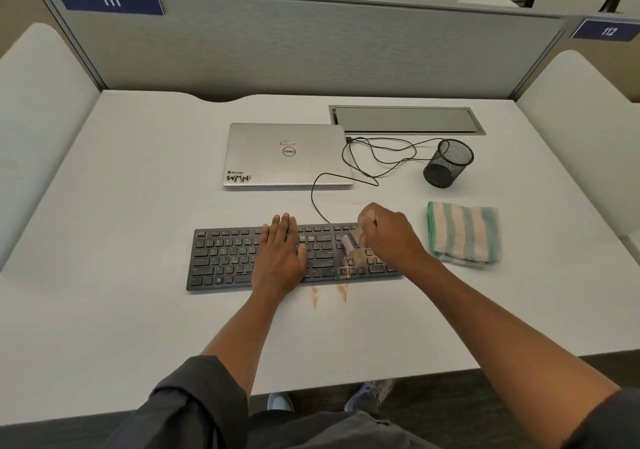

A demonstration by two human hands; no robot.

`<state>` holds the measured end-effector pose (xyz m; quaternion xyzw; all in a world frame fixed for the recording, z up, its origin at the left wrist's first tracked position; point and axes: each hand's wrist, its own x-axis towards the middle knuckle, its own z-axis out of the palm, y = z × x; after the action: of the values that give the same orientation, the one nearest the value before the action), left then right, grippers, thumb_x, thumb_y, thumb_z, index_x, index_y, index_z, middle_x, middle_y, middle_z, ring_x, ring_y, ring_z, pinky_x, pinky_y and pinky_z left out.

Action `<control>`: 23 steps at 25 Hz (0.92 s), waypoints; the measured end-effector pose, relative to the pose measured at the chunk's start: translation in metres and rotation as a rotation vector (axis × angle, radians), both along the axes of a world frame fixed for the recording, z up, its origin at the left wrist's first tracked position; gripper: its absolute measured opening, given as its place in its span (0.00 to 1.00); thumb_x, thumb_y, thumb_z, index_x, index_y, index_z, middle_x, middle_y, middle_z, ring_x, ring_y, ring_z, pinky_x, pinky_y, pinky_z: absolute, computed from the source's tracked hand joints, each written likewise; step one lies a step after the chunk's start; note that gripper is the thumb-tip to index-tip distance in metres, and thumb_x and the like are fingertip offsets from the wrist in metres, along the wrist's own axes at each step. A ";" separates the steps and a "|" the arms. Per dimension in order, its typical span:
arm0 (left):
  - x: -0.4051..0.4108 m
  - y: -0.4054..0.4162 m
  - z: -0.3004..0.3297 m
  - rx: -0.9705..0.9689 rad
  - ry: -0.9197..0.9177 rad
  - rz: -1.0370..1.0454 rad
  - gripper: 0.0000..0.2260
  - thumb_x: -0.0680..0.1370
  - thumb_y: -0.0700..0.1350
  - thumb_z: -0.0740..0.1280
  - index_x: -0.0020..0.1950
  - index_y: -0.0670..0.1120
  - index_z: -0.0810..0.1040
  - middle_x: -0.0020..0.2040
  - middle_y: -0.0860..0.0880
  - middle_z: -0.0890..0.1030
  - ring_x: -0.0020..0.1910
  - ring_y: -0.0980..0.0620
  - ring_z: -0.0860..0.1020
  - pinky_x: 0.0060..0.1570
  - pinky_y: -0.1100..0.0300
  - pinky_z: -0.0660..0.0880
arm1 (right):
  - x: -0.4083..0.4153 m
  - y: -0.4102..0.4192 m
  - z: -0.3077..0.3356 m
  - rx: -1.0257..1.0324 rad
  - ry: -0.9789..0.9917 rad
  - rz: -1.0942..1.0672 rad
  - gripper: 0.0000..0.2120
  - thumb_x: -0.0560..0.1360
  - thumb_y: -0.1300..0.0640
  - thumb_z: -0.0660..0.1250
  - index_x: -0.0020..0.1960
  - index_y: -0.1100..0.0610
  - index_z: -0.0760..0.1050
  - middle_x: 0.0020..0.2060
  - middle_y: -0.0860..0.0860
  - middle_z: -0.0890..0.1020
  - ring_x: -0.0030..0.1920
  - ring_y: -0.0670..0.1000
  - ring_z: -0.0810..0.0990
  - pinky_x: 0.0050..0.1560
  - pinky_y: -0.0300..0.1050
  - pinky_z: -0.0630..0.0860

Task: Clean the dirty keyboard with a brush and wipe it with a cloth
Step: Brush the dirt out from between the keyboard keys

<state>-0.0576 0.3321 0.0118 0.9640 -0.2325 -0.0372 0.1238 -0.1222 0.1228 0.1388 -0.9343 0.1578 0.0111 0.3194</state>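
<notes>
currently, on the white surface (121,240), a black keyboard (221,261) lies lengthwise near the front edge. the left hand (281,258) rests flat on its middle keys, fingers together and extended, gripping nothing. far of it sits a closed silver laptop (287,154) bearing stickers. a black cable (346,171) runs from the far edge of the keyboard in loose loops toward the laptop's right side. tan crumbs (356,258) cover the keys at the right end of the keyboard, and two short streaks of the same debris (343,292) lie on the surface just near of the keyboard. the right hand (389,235) is closed around a small brush (348,242), pinkish at its visible end, which touches the soiled keys; the bristles are blurred. far right of the laptop, a grey recessed panel (407,120) is set into the surface, and a black mesh cup (448,163) stands just near of it. a folded cloth (464,232), striped green and pale pink, lies flat just beside the right end of the keyboard, apart from the right hand.
</notes>
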 end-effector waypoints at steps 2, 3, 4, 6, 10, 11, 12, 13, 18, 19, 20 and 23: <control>0.000 0.000 -0.001 -0.020 -0.001 0.001 0.33 0.80 0.56 0.40 0.83 0.42 0.50 0.83 0.43 0.53 0.82 0.46 0.48 0.80 0.49 0.41 | -0.001 -0.006 0.000 -0.093 -0.072 -0.050 0.11 0.81 0.54 0.56 0.49 0.57 0.75 0.35 0.51 0.81 0.38 0.55 0.78 0.38 0.47 0.72; 0.000 0.000 -0.001 -0.026 0.003 0.000 0.33 0.80 0.56 0.41 0.83 0.41 0.50 0.83 0.43 0.53 0.82 0.45 0.48 0.80 0.49 0.41 | -0.004 -0.007 -0.002 -0.163 -0.077 -0.053 0.12 0.82 0.54 0.55 0.50 0.58 0.75 0.34 0.51 0.79 0.37 0.56 0.77 0.37 0.47 0.69; 0.000 0.000 -0.001 -0.027 0.006 0.000 0.33 0.80 0.56 0.41 0.83 0.41 0.50 0.83 0.43 0.53 0.82 0.46 0.48 0.80 0.49 0.41 | -0.008 -0.006 -0.005 -0.222 -0.070 -0.037 0.12 0.82 0.54 0.55 0.49 0.58 0.74 0.33 0.52 0.77 0.36 0.58 0.76 0.36 0.47 0.67; 0.001 0.000 -0.001 -0.019 0.005 0.000 0.33 0.81 0.56 0.41 0.83 0.42 0.50 0.83 0.43 0.52 0.82 0.46 0.47 0.80 0.49 0.41 | -0.016 0.001 -0.012 -0.272 -0.049 0.043 0.12 0.83 0.53 0.53 0.49 0.58 0.72 0.33 0.53 0.76 0.36 0.61 0.76 0.35 0.49 0.67; 0.000 0.000 -0.001 -0.021 0.010 0.000 0.32 0.81 0.56 0.42 0.83 0.42 0.49 0.83 0.43 0.52 0.82 0.46 0.47 0.80 0.49 0.41 | -0.025 0.002 -0.010 -0.223 -0.039 0.105 0.11 0.82 0.54 0.55 0.51 0.59 0.72 0.38 0.54 0.79 0.40 0.59 0.77 0.37 0.49 0.69; 0.000 0.000 -0.001 -0.021 0.007 -0.001 0.32 0.81 0.56 0.42 0.83 0.42 0.49 0.83 0.43 0.52 0.82 0.46 0.47 0.80 0.49 0.41 | -0.025 -0.001 -0.008 -0.232 -0.041 0.100 0.09 0.82 0.54 0.57 0.52 0.59 0.72 0.39 0.54 0.79 0.40 0.60 0.77 0.37 0.49 0.68; 0.001 0.000 -0.001 -0.023 0.006 0.000 0.32 0.81 0.56 0.42 0.83 0.42 0.49 0.83 0.43 0.52 0.82 0.46 0.47 0.80 0.49 0.41 | -0.025 -0.004 -0.007 -0.242 -0.049 0.090 0.09 0.82 0.54 0.57 0.53 0.58 0.72 0.39 0.55 0.79 0.41 0.60 0.77 0.38 0.49 0.69; 0.001 0.000 -0.001 -0.029 0.008 0.001 0.32 0.81 0.56 0.42 0.83 0.42 0.50 0.83 0.43 0.52 0.82 0.46 0.48 0.80 0.49 0.41 | -0.024 -0.006 -0.006 -0.244 -0.054 0.084 0.09 0.82 0.53 0.57 0.53 0.57 0.72 0.39 0.56 0.80 0.40 0.60 0.77 0.39 0.50 0.71; 0.000 0.000 -0.001 -0.039 0.003 0.000 0.33 0.81 0.56 0.42 0.83 0.41 0.51 0.83 0.42 0.53 0.82 0.45 0.48 0.80 0.48 0.42 | -0.028 0.005 -0.009 -0.125 -0.026 0.175 0.11 0.84 0.53 0.55 0.50 0.57 0.73 0.39 0.51 0.80 0.38 0.52 0.76 0.38 0.48 0.70; 0.000 0.000 -0.002 -0.035 0.001 0.000 0.33 0.81 0.56 0.41 0.83 0.41 0.51 0.83 0.43 0.53 0.82 0.45 0.48 0.80 0.48 0.42 | -0.030 0.005 -0.009 -0.111 -0.038 0.177 0.11 0.84 0.53 0.55 0.49 0.57 0.73 0.38 0.50 0.80 0.36 0.50 0.75 0.37 0.47 0.69; 0.000 0.000 -0.002 -0.032 -0.001 0.001 0.33 0.81 0.56 0.41 0.83 0.41 0.50 0.83 0.43 0.53 0.82 0.45 0.48 0.80 0.48 0.42 | -0.029 0.004 -0.007 -0.101 -0.061 0.166 0.10 0.83 0.53 0.56 0.49 0.56 0.74 0.36 0.49 0.79 0.35 0.48 0.74 0.35 0.46 0.68; 0.000 0.000 -0.002 -0.034 -0.005 0.002 0.33 0.81 0.56 0.41 0.83 0.41 0.51 0.83 0.42 0.53 0.82 0.45 0.48 0.80 0.48 0.42 | -0.015 -0.006 -0.005 -0.082 -0.127 0.116 0.08 0.83 0.51 0.58 0.50 0.53 0.74 0.34 0.48 0.79 0.34 0.49 0.75 0.34 0.44 0.65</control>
<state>-0.0571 0.3319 0.0100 0.9620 -0.2326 -0.0305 0.1396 -0.1368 0.1164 0.1339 -0.9530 0.0829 -0.0363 0.2891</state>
